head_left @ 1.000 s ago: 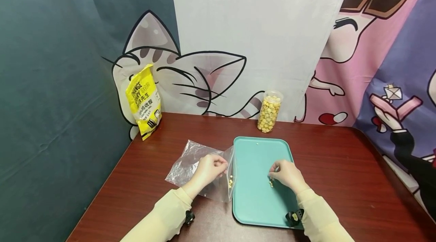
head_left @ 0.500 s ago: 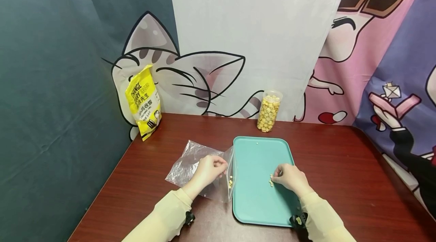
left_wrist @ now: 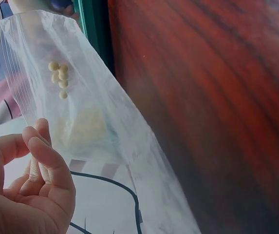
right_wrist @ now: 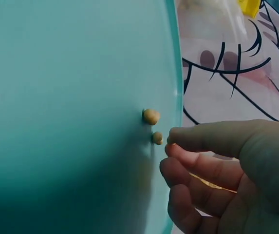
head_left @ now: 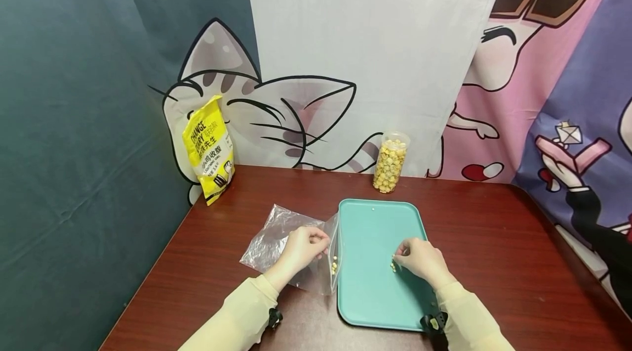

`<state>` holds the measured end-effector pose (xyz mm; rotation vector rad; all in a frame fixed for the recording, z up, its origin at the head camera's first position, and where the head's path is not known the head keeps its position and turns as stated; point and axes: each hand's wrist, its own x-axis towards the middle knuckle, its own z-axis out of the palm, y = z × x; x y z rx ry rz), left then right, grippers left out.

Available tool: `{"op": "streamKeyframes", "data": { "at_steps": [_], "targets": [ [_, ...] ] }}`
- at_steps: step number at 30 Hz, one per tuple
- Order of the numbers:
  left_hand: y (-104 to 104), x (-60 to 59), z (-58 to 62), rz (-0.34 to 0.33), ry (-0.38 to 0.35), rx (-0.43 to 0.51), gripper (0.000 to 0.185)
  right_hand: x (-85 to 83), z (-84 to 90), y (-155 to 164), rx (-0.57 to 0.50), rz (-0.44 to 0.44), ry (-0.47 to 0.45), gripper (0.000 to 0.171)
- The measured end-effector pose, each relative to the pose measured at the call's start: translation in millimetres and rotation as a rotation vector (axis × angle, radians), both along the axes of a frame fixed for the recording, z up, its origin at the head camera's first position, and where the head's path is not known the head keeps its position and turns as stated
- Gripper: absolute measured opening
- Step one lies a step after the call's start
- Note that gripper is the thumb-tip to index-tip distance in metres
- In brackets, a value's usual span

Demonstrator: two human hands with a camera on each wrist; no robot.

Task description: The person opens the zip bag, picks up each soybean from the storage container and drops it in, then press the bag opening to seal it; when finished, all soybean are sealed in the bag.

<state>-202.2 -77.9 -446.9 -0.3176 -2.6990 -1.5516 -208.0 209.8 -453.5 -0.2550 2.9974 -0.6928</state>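
Note:
My left hand (head_left: 303, 247) pinches the open edge of a clear plastic bag (head_left: 276, 236) that lies on the table beside the teal tray (head_left: 375, 225). Several yellow beans (left_wrist: 59, 78) sit inside the bag (left_wrist: 95, 126), near its mouth. My right hand (head_left: 419, 258) rests on the tray with its fingers loosely curled. In the right wrist view the thumb and forefinger tips (right_wrist: 171, 139) lie right beside two small beans (right_wrist: 151, 117) on the tray (right_wrist: 71, 97). No bean shows between those fingers.
A clear jar of yellow beans (head_left: 390, 162) stands at the back behind the tray. A yellow pouch (head_left: 208, 148) leans against the backdrop at the back left. The brown table (head_left: 494, 241) extends to the right of the tray.
My right hand has shifted slightly right and toward me on the tray, staying at the beans. The left hand and the bag have not moved.

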Motion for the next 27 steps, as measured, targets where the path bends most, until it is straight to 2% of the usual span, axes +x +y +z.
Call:
{"op": "streamKeyframes", "data": {
  "at_steps": [8, 15, 18, 27],
  "targets": [
    [1, -0.9, -1.9, -0.001, 0.001, -0.008, 0.008, 4.8, 7.2, -21, -0.088, 0.033, 0.136, 0.004],
    [1, -1.2, -1.9, -0.003, 0.007, -0.011, 0.008, 11.5, 16.0, -46, -0.124, 0.118, 0.360, 0.010],
    [2, -1.3, -1.9, 0.000, 0.005, -0.017, 0.008, 13.7, 18.7, -57, -0.134, 0.160, 0.424, 0.009],
    [4, 0.1, 0.4, -0.003, 0.010, -0.034, 0.009, 18.1, 23.1, -86, -0.150, 0.242, 0.424, 0.006]
  ]
}}
